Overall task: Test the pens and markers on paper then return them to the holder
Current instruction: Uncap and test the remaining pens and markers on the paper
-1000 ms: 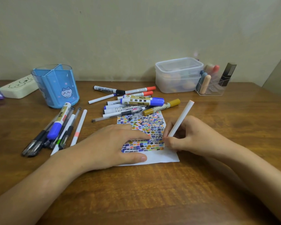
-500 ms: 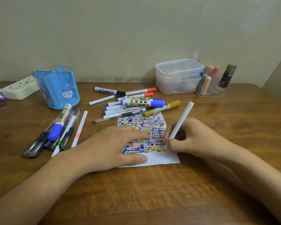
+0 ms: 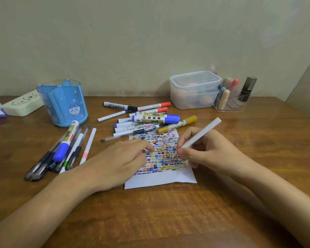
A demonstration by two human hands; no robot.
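A small white paper (image 3: 161,179) covered in coloured dabs lies at the table's middle. My right hand (image 3: 204,151) grips a white pen (image 3: 202,134), tip down on the paper's right side. Lying flat over the paper's left part, my left hand (image 3: 118,161) has its fingers spread. A blue pen holder (image 3: 63,102) with a cat picture stands at the back left and looks empty. One pile of markers (image 3: 147,119) lies behind the paper. A second bunch of pens (image 3: 64,149) lies left of my left hand.
A clear lidded box (image 3: 195,90) and a small clear organiser (image 3: 233,99) with tubes stand at the back right by the wall. A cream case (image 3: 21,104) lies at the back left. Bare wooden table spreads in front and to the right.
My right hand has lifted slightly and shifted the pen tip up the paper. My left hand's fingers have loosened and spread on the sheet.
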